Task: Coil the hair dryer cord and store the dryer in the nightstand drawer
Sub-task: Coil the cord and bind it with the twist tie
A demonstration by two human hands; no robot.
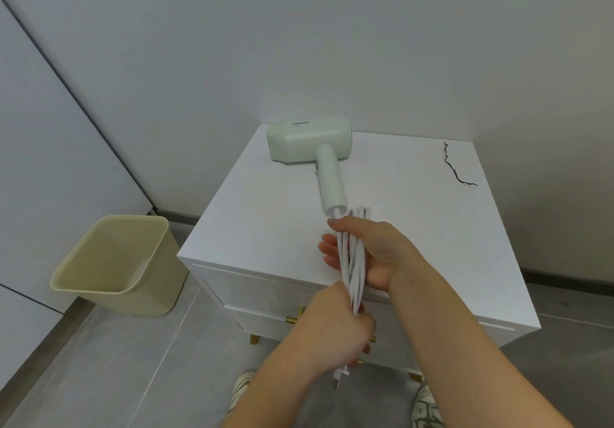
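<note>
White cord (pixel 352 278), looped, is clenched by right hand (pixel 375 254) above and left hand (pixel 339 331) below (dryer (pixel 309 141) lies at 12 o'clock on nightstand (pixel 398 211)), so either fist loosening could spring the loops apart.

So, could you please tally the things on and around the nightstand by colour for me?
White: 2, the nightstand and the cord
Pale green: 1, the hair dryer
Beige: 1, the bin
Black: 1, the thin string on the nightstand
Total: 5
</note>
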